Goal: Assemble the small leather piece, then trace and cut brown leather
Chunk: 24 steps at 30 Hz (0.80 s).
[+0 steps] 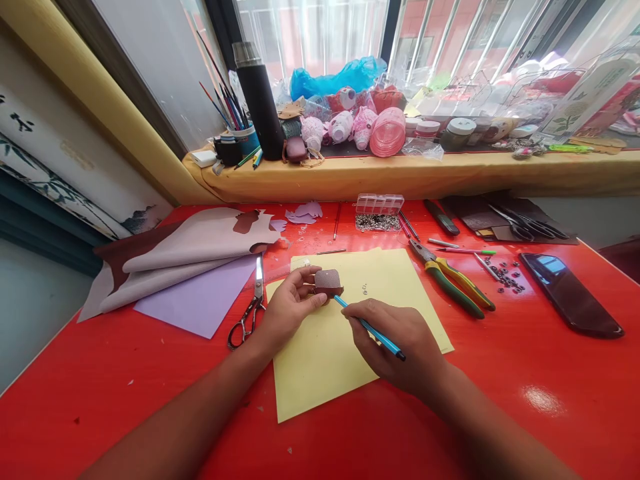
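Note:
Between the thumb and fingers of my left hand is a small brown piece, which looks like leather with a greyish, textured face turned up. My right hand grips a blue pen like a writer does. The pen's tip is at the lower right edge of the brown piece; whether it touches, I cannot tell. Both hands are above a yellow sheet of paper. Tiny metal bits lie on the sheet, right of the brown piece.
Scissors lie left of the sheet beside folded leather and purple paper. Green-and-yellow pliers lie to the right, near small dark beads and a dark glossy case. A compartment box stands open behind.

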Each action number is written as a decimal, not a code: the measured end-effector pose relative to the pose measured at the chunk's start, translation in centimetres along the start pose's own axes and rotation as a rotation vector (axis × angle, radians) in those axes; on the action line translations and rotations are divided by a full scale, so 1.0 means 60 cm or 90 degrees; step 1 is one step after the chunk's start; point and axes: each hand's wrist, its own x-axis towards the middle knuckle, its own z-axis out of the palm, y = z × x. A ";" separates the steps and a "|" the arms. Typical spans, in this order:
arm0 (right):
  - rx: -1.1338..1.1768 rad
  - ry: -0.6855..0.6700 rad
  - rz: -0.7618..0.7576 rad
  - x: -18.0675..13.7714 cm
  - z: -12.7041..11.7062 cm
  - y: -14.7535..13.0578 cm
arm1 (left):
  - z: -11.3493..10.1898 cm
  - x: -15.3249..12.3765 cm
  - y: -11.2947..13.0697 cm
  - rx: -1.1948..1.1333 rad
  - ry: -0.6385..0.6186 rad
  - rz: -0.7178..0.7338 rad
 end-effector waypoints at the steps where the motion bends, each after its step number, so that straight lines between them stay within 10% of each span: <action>1: 0.000 0.000 0.001 0.000 0.000 0.000 | 0.001 0.000 0.001 0.002 0.000 0.000; 24: -0.004 -0.028 0.021 -0.002 0.001 -0.001 | 0.001 0.001 0.000 0.035 0.008 0.010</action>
